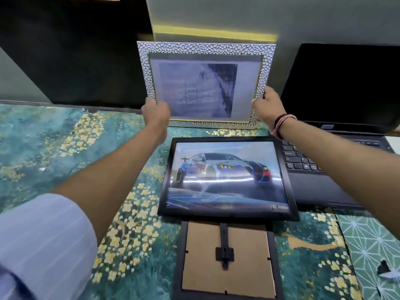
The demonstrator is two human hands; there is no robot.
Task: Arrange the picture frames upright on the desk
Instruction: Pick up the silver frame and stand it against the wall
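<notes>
A silver textured picture frame (pixel 205 50) stands upright at the back of the desk, its picture turned sideways. My left hand (pixel 156 113) grips its lower left edge. My right hand (pixel 268 107) grips its lower right edge. In front of it a black frame with a car picture (pixel 227 178) lies flat, face up. Nearer to me a third black frame (pixel 227 260) lies face down, showing its brown backing and black stand.
The desk has a teal cover with yellow flowers (pixel 65 148). An open black laptop (pixel 337 118) sits at the right, close to the car frame. A dark panel (pixel 75 50) and grey wall rise behind. A green patterned mat (pixel 372 245) lies at the near right.
</notes>
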